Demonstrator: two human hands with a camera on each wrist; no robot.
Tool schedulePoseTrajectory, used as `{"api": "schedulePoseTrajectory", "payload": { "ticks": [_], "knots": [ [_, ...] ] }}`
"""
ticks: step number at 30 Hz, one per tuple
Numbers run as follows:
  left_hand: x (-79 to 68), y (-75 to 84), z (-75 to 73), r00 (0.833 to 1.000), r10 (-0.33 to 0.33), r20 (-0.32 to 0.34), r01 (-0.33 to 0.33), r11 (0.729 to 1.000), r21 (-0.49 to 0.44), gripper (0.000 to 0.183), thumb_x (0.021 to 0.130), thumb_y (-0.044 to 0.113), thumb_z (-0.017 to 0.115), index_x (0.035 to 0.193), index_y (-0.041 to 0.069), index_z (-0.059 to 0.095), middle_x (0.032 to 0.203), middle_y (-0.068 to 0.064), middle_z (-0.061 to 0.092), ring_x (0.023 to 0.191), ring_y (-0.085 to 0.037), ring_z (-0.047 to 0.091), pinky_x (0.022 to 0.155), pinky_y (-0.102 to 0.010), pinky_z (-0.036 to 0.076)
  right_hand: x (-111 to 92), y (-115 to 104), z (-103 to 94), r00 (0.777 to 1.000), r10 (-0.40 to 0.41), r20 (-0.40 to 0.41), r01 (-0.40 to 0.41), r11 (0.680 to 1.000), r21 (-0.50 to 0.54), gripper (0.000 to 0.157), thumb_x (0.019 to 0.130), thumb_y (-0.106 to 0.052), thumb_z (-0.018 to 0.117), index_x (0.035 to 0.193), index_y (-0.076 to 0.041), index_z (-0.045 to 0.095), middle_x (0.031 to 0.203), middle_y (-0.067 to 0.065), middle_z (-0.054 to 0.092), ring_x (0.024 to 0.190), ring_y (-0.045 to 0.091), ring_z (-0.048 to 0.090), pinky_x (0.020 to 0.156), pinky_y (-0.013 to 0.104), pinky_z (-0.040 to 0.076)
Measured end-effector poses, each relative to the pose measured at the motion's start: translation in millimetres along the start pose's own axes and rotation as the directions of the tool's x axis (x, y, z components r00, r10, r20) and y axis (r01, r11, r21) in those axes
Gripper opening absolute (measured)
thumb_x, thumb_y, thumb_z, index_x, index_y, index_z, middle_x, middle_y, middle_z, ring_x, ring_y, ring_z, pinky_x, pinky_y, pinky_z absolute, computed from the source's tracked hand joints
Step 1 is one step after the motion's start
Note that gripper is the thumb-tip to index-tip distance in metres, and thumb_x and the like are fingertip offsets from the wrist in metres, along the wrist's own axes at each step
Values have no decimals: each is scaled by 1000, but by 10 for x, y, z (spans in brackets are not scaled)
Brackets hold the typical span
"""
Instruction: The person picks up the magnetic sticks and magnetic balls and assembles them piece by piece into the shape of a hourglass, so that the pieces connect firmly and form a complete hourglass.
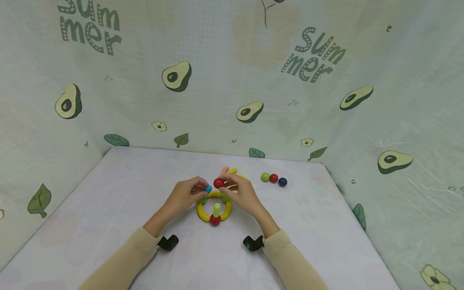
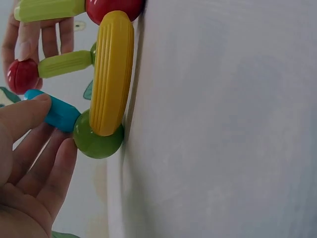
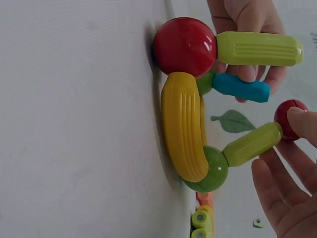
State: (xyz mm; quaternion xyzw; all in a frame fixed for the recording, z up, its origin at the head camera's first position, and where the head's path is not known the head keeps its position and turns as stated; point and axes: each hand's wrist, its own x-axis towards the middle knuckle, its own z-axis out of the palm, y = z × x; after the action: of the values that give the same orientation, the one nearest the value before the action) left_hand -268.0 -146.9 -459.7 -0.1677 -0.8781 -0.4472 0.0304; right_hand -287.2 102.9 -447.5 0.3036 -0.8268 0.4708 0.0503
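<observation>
Pushing unevenly could, I judge, tip the yellow ring (image 1: 199, 211), flat at the head view's lower centre. My left hand (image 1: 184, 196) pinches the blue stick (image 2: 62, 113), long axis toward the left-wrist view's upper left; the lime stick (image 3: 253, 144) aims at the right-wrist view's upper right, its red ball (image 1: 218, 183) pinched in my right hand (image 1: 243, 195).

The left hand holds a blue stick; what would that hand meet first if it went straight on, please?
Probably the red ball that the right hand pinches, though the head view leaves depth unclear.

"Summer" lettering (image 1: 313, 56), twice, on the printed backdrop (image 1: 214, 40)
</observation>
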Motion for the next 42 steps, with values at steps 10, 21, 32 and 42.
{"api": "schedulePoseTrajectory", "payload": {
  "ticks": [10, 21, 32, 42],
  "knots": [
    [-19, 44, 20, 1000, -2, 5, 2, 1000, -4, 25, 97, 13, 80, 119, 18, 70, 117, 3, 76, 109, -19, 74, 97, -40, 61, 13, -13, 30, 1000, -10, -5, 10, 1000, -15, 36, 99, -16, 77, 134, -15, 68, 128, 3, 74, 108, 20, 74, 90, 36, 63],
    [-16, 71, 21, 1000, 10, -9, -10, 1000, 13, 25, 96, 12, 81, 118, 14, 70, 115, -1, 77, 105, -17, 75, 96, -39, 62, 28, -54, 56, 1000, -16, 16, 16, 1000, -14, 34, 99, -14, 77, 133, -13, 71, 128, 2, 74, 109, 24, 73, 89, 40, 64],
    [-12, 66, 30, 1000, 10, -10, -10, 1000, 11, 26, 95, 12, 81, 119, 9, 71, 114, -5, 78, 103, -17, 75, 95, -36, 62, 24, -54, 76, 1000, -23, 15, 24, 1000, -13, 37, 99, -12, 77, 135, -12, 71, 127, 2, 76, 107, 24, 74, 88, 39, 64],
    [-9, 58, 23, 1000, 8, 12, -8, 1000, 0, 26, 96, 13, 80, 120, 9, 70, 115, -5, 78, 103, -17, 74, 92, -33, 62, 16, -66, 64, 1000, -7, 27, 7, 1000, -22, 37, 100, -14, 76, 136, -12, 70, 128, 2, 75, 108, 22, 73, 89, 37, 63]
  ]
}}
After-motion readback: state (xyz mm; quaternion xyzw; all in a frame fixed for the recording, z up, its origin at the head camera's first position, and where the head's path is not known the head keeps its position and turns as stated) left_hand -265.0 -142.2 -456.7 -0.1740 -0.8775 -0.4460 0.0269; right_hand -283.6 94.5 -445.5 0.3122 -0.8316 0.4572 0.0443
